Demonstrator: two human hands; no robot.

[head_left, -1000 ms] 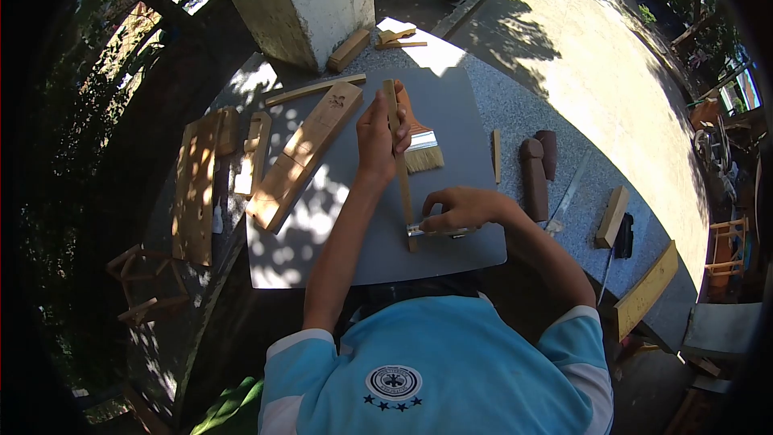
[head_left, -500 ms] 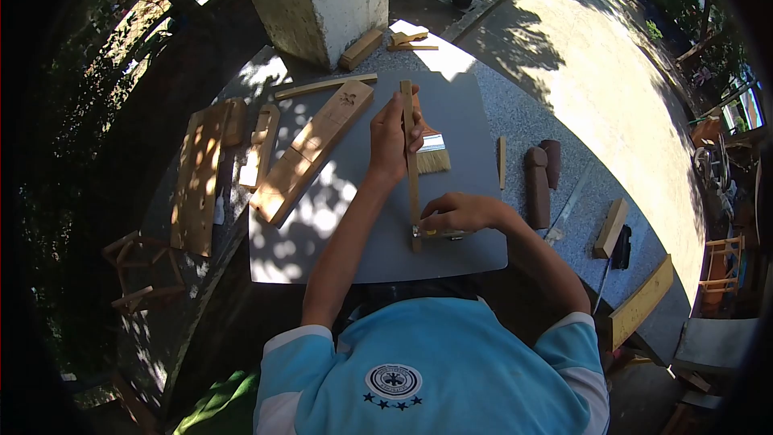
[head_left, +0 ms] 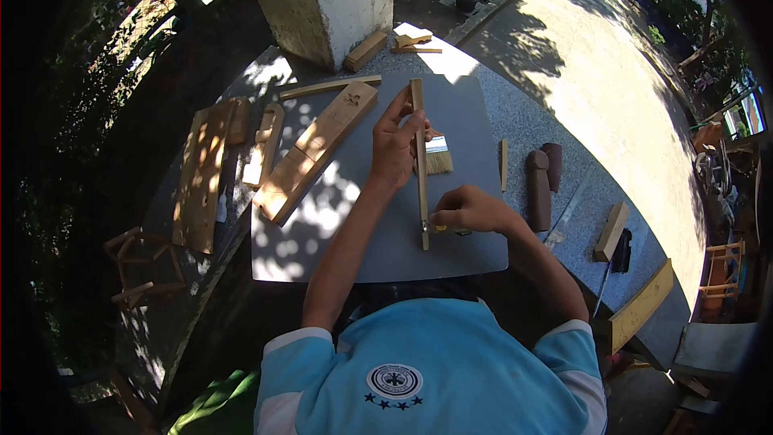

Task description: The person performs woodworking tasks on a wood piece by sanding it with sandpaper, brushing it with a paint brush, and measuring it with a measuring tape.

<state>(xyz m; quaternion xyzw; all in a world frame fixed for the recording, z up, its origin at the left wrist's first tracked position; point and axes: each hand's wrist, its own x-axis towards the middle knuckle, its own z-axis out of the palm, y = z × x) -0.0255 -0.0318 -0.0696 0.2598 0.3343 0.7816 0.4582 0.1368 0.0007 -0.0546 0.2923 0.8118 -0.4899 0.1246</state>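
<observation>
1. The left hand [head_left: 396,149] is closed around a thin wooden strip [head_left: 420,163] lying lengthwise on the grey board [head_left: 467,105].
2. The right hand [head_left: 469,210] pinches a small metal-tipped tool [head_left: 444,228] against the strip's near end.
3. Best pressed flat, with short controlled strokes.
4. Since the earlier frame, the right hand has edged further away from the body; the paintbrush [head_left: 437,155] lies unmoved.
</observation>
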